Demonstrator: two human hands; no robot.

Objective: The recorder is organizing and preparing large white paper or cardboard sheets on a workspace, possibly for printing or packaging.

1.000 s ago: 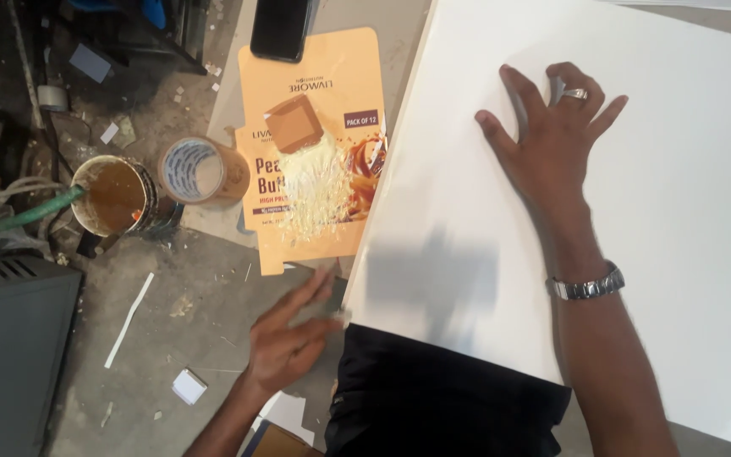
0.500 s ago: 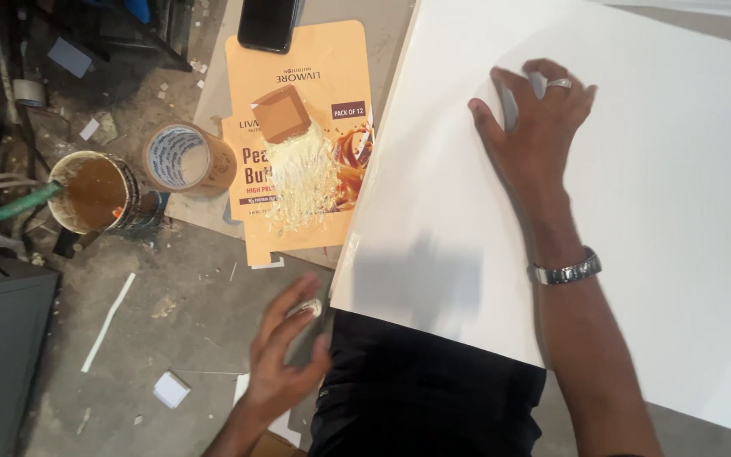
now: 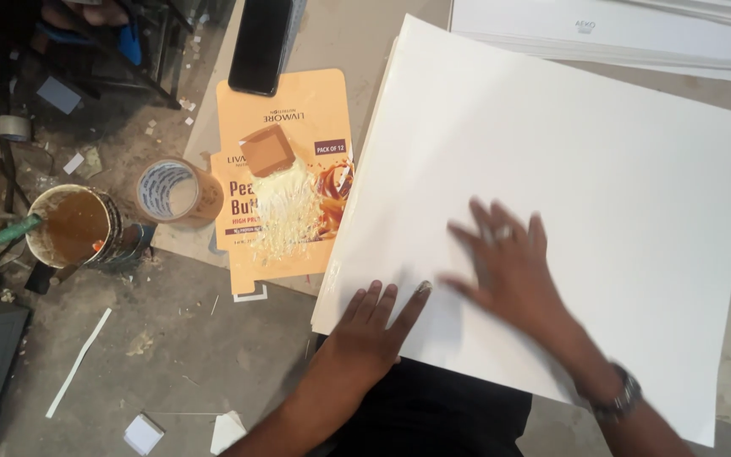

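Note:
A large white sheet [image 3: 568, 169] lies on top of a stack of like sheets in front of me. My left hand [image 3: 370, 326] rests flat on its near left corner, fingers spread. Further right, my right hand [image 3: 509, 267] presses flat on the sheet, blurred by motion; it wears a ring, and a metal watch sits on the wrist. Neither hand holds anything. Left of the sheet lies a flattened orange carton [image 3: 285, 182] smeared with pale glue, a small brown block [image 3: 266, 151] on top of it.
A black phone [image 3: 261, 42] lies above the carton. A roll of brown tape [image 3: 175, 193] and a tin of brown glue [image 3: 69, 227] stand at left on the dirty floor. More white sheets [image 3: 619, 34] are stacked at the top right. Paper scraps [image 3: 141, 433] lie near.
My right hand has slid from the sheet's far part down toward me. My left hand has come up off the floor onto the sheet's near left corner.

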